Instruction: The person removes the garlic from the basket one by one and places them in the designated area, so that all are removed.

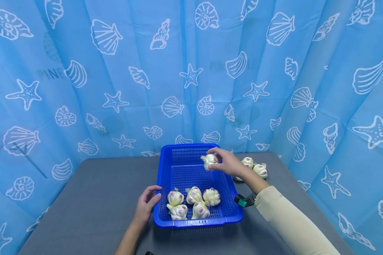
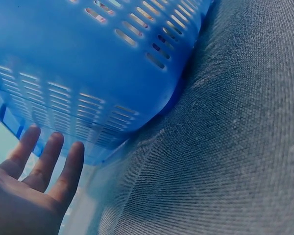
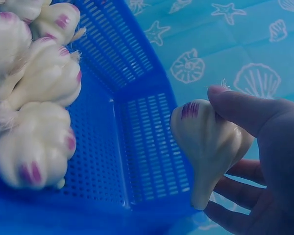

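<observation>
My right hand (image 1: 225, 162) pinches a garlic bulb (image 1: 209, 161) between thumb and fingers, over the back right part of a blue plastic basket (image 1: 198, 222). In the right wrist view the held bulb is plain, purple-streaked, its stem pointing down. Several more white garlic bulbs (image 1: 194, 195) lie together on the basket floor at the near end. My left hand (image 1: 144, 203) rests at the basket's left rim. From the left wrist view, its fingers (image 2: 71, 169) are loosely extended beside the slotted outer wall.
Outside the basket, several garlic bulbs (image 1: 260, 170) sit on the grey table cover (image 1: 108, 198) at the back right, partly behind my right forearm. A blue shell-patterned curtain (image 1: 191, 88) hangs behind and on both sides of the table. A dark band (image 1: 245, 200) is around my right wrist.
</observation>
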Demonstrator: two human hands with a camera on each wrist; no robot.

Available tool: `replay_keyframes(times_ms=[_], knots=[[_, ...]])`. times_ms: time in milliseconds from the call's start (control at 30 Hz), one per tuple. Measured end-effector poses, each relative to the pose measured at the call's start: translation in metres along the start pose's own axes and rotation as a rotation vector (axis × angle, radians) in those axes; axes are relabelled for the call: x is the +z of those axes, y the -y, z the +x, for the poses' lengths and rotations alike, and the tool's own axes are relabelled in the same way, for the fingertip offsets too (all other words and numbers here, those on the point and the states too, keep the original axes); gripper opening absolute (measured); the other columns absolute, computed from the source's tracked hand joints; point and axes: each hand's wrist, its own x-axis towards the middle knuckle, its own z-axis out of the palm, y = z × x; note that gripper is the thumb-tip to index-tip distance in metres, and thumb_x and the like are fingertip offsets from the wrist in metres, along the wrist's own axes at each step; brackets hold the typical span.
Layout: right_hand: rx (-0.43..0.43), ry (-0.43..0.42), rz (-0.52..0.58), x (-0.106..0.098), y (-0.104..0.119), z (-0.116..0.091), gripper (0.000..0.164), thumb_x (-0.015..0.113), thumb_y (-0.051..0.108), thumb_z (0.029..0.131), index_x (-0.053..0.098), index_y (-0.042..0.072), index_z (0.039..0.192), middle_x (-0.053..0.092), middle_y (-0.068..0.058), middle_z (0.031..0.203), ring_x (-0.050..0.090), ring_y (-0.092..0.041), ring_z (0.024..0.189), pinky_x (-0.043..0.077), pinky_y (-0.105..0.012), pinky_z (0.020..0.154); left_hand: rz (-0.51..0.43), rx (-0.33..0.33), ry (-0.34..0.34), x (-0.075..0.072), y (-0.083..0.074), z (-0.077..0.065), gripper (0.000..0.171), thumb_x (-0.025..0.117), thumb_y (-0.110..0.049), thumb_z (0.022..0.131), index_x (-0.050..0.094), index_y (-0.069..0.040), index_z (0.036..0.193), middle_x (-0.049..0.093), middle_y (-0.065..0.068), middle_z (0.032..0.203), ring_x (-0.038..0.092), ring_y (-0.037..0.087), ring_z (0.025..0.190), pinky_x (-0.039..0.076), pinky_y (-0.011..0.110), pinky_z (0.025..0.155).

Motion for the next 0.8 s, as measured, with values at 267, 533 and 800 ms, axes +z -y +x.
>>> replay_keyframes(times_ms=[267, 533, 800], knots=[[0.030, -0.105, -0.027, -0.010, -0.015, -0.025, 0.052, 0.075, 0.026, 0.086, 0.055, 0.011, 0.132, 0.062, -0.011, 0.108, 0.059, -0.033, 0.104, 0.047, -0.050, 0.084, 0.007, 0.000, 0.000, 0.000, -0.002, 0.000, 0.023, 0.056, -0.003, 0.095, 0.056, 0.005, 0.117, 0.057, 0.021, 0.118, 0.060, 0.024, 0.102, 0.050, 0.028, 0.081], [0.058, -0.212, -0.075, -0.019, -0.029, -0.049, 0.050, 0.072, 0.026, 0.089, 0.054, 0.010, 0.133, 0.064, -0.015, 0.108, 0.061, -0.037, 0.103, 0.049, -0.051, 0.082, 0.008, 0.006, -0.001, 0.000, 0.000, -0.001, 0.022, 0.057, -0.002, 0.095, 0.057, 0.005, 0.116, 0.058, 0.019, 0.116, 0.060, 0.024, 0.100, 0.050, 0.027, 0.080], [0.047, -0.257, -0.065, -0.021, -0.053, -0.072, 0.049, 0.072, 0.020, 0.089, 0.053, 0.004, 0.132, 0.062, -0.020, 0.114, 0.062, -0.034, 0.096, 0.051, -0.049, 0.078, 0.013, -0.014, -0.006, 0.000, -0.001, -0.001, 0.023, 0.057, -0.005, 0.095, 0.057, 0.004, 0.116, 0.058, 0.017, 0.117, 0.060, 0.024, 0.101, 0.050, 0.028, 0.080]])
